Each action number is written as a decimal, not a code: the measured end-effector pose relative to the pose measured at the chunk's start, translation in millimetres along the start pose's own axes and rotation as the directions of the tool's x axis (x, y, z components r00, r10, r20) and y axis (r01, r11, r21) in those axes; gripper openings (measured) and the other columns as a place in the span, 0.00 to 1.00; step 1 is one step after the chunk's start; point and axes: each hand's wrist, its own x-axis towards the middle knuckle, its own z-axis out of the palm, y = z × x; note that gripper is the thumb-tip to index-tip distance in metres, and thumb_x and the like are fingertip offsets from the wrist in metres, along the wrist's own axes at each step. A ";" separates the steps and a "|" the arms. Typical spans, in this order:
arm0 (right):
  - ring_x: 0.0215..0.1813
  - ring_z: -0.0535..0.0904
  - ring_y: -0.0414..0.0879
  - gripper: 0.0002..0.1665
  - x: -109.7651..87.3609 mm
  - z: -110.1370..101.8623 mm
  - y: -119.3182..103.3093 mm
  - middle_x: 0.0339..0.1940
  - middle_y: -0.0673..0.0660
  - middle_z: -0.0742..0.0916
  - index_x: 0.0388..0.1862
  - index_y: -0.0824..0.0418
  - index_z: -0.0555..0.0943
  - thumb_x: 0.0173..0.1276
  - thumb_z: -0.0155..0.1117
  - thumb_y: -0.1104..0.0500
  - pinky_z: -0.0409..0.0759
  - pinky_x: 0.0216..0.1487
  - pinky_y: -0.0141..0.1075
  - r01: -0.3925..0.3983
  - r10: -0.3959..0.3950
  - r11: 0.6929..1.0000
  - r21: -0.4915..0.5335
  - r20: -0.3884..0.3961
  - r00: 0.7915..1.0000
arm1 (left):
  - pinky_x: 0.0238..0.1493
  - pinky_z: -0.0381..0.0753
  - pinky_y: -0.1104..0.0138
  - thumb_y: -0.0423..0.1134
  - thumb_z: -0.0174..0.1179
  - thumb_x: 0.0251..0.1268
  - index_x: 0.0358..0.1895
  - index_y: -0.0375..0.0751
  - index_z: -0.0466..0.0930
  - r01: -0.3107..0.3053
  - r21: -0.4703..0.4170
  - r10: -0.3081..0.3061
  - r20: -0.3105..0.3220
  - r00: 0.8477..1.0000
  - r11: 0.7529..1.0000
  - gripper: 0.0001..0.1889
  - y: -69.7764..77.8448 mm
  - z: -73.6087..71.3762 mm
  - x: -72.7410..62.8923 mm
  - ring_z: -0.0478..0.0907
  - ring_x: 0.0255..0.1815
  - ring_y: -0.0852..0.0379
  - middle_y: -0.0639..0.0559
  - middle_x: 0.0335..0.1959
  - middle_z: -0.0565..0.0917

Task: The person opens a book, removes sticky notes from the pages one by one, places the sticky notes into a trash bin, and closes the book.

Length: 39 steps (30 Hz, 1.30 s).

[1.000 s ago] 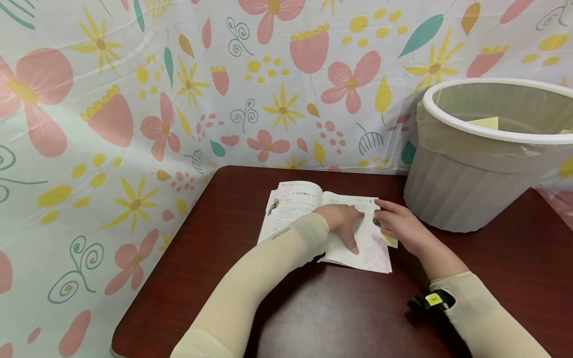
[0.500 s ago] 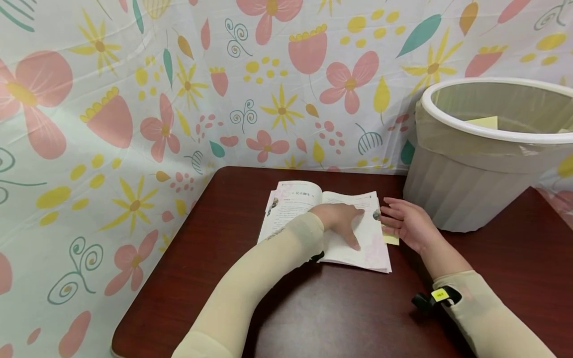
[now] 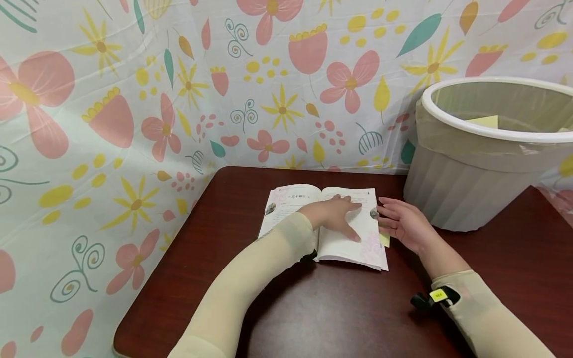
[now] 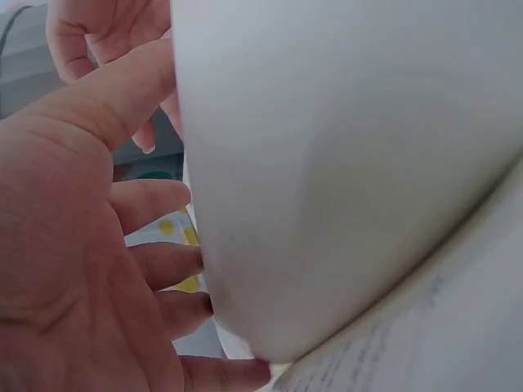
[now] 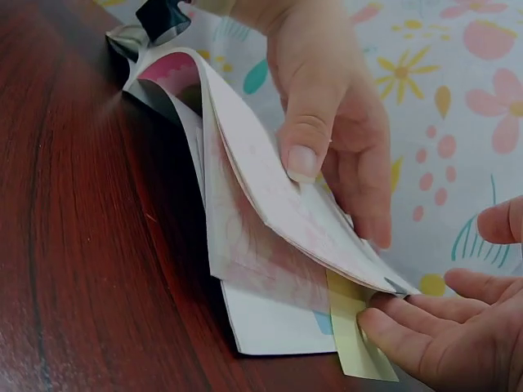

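Observation:
An open book (image 3: 333,246) with printed text lies on the table. My left hand (image 3: 333,215) rests on its right-hand page, fingers spread; the right wrist view shows that thumb pressing on a bowed stack of pages (image 5: 253,175). At the book's right edge is my right hand (image 3: 408,223). Its fingertips touch the page edges and a yellow sticky note (image 5: 359,335) that sticks out from under the upper pages, while the thumb stands apart. In the left wrist view, the left hand's fingers (image 4: 155,265) lie against the blurred white page (image 4: 327,163).
A grey lined bin (image 3: 465,184) with a white rim stands on the table's back right, a yellow paper (image 3: 485,122) inside it. The dark red table (image 3: 313,308) meets a flowered curtain (image 3: 179,99) at the back and left.
My right hand has drawn slightly right and its fingers have straightened. The left hand has slid a little left, and the book's pages have shifted slightly with it.

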 end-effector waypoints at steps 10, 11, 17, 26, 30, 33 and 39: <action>0.84 0.55 0.61 0.40 -1.3 12.5 -6.2 0.85 0.67 0.55 0.87 0.57 0.44 0.86 0.44 0.48 0.78 0.66 0.33 -0.003 0.004 1.000 -0.022 0.041 0.999 | 0.86 0.45 0.49 0.71 0.68 0.56 0.83 0.67 0.54 -0.028 -0.072 0.025 -0.048 0.999 0.997 0.52 -10.5 0.6 -7.2 0.36 0.88 0.46 0.52 0.88 0.44; 0.83 0.58 0.60 0.39 -1.5 13.2 -6.2 0.86 0.66 0.54 0.87 0.57 0.44 0.86 0.43 0.48 0.78 0.65 0.33 -0.001 0.001 1.000 -0.001 0.049 0.999 | 0.86 0.45 0.49 0.71 0.68 0.57 0.83 0.66 0.54 -0.036 -0.073 0.032 -0.054 0.998 0.997 0.51 -11.2 1.0 -7.1 0.36 0.88 0.45 0.52 0.88 0.44; 0.63 0.83 0.42 0.40 -2.9 16.4 -6.3 0.79 0.59 0.64 0.87 0.51 0.46 0.85 0.49 0.51 0.85 0.58 0.35 0.013 -0.019 0.984 0.175 0.033 0.999 | 0.86 0.44 0.51 0.71 0.64 0.61 0.83 0.66 0.54 -0.057 -0.115 0.046 -0.092 0.995 0.992 0.49 -14.5 1.9 -5.9 0.36 0.88 0.43 0.50 0.88 0.43; 0.55 0.87 0.40 0.43 -6.5 21.2 -13.7 0.66 0.46 0.79 0.87 0.47 0.40 0.85 0.49 0.51 0.85 0.55 0.36 0.021 -0.040 0.976 0.218 0.083 0.996 | 0.86 0.48 0.53 0.71 0.56 0.68 0.83 0.65 0.55 -0.078 -0.200 0.043 -0.174 0.984 0.977 0.43 -17.8 0.6 -7.8 0.42 0.88 0.46 0.50 0.87 0.47; 0.71 0.77 0.48 0.46 -6.2 28.1 -13.2 0.79 0.57 0.70 0.86 0.46 0.26 0.86 0.42 0.45 0.74 0.70 0.45 0.019 -0.033 0.995 0.097 0.148 0.988 | 0.85 0.51 0.55 0.73 0.53 0.69 0.82 0.66 0.57 -0.085 -0.261 0.031 -0.203 0.979 0.961 0.41 -20.6 0.6 -10.6 0.45 0.88 0.55 0.52 0.86 0.51; 0.83 0.57 0.61 0.50 -5.6 35.7 -14.2 0.86 0.64 0.54 0.82 0.46 0.17 0.85 0.39 0.41 0.56 0.81 0.59 0.017 -0.027 0.998 0.062 0.172 0.985 | 0.84 0.53 0.56 0.73 0.52 0.69 0.81 0.66 0.58 -0.091 -0.299 0.021 -0.229 0.973 0.950 0.40 -21.1 -0.1 -13.2 0.48 0.87 0.57 0.53 0.86 0.54; 0.82 0.56 0.62 0.49 -6.0 50.9 -19.0 0.87 0.67 0.47 0.83 0.46 0.20 0.85 0.38 0.38 0.51 0.81 0.62 0.050 -0.051 0.999 0.006 0.181 0.982 | 0.83 0.57 0.58 0.71 0.52 0.71 0.82 0.67 0.56 -0.100 -0.383 -0.007 -0.267 0.964 0.918 0.39 -19.3 -3.0 -17.8 0.53 0.85 0.57 0.57 0.84 0.58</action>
